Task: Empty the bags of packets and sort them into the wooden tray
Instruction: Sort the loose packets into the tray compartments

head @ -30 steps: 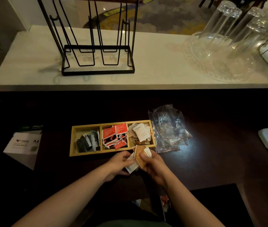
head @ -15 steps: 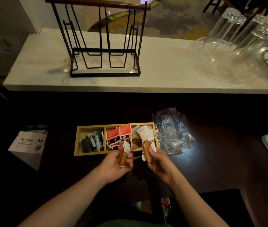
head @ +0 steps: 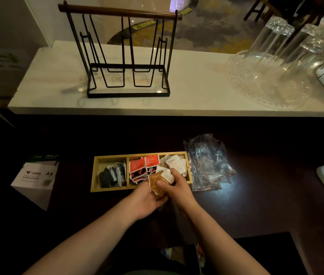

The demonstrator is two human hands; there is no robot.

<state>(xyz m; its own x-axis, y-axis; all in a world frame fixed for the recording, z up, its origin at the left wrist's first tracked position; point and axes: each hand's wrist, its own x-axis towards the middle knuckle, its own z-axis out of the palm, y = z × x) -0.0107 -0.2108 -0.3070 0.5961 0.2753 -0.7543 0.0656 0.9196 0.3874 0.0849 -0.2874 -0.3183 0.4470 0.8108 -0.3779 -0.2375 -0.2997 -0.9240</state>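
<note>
Head view: left hand [head: 147, 199] and right hand [head: 175, 184], apart half a second ago, now rejoin—fingers gripping brown packets [head: 157, 183] at the wooden tray's [head: 109, 189] 6 o'clock edge, unsorted.

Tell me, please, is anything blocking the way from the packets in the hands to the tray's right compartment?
Nothing visible does. Both hands, left and right, hold the brown and white packets over the near edge of the wooden tray, right at that compartment. It already holds white packets, heaped but leaving room on top.
</note>
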